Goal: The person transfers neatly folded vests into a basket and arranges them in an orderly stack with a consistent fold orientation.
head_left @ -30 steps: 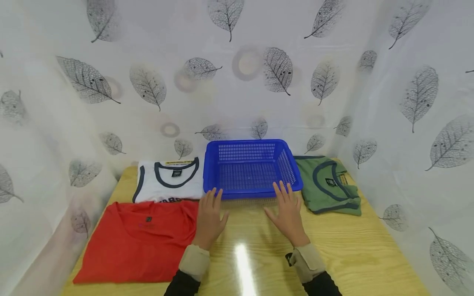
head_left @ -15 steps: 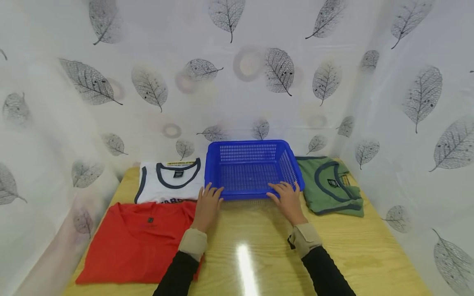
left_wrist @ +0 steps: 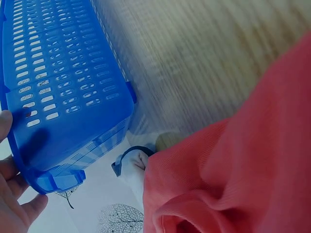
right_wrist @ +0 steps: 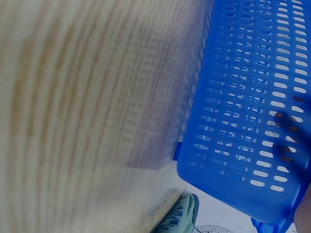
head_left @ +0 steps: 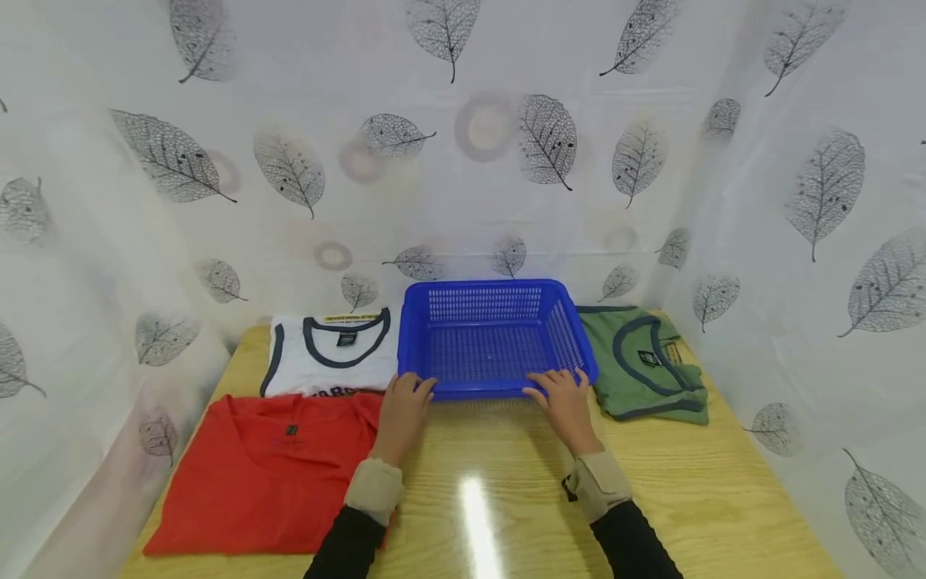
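A blue perforated plastic basket [head_left: 492, 310] stands at the back middle of the wooden table [head_left: 506, 498]. My left hand [head_left: 405, 402] grips the near rim at its left corner, fingers curled over the edge. My right hand [head_left: 563, 396] grips the near rim at the right corner. The left wrist view shows the basket's slotted wall [left_wrist: 63, 92] with my fingers [left_wrist: 14, 194] at its rim. In the right wrist view the basket wall [right_wrist: 248, 111] fills the right side, finger shadows showing through it.
A folded red shirt [head_left: 268, 474] lies at the front left, under my left forearm. A white shirt with dark trim [head_left: 325, 354] lies behind it. A folded green shirt [head_left: 644, 362] lies right of the basket. Leaf-patterned curtains [head_left: 463, 161] close in the back and both sides.
Both hands moved forward from flat on the table to the basket's near rim and curled round it. The basket has shifted slightly nearer.
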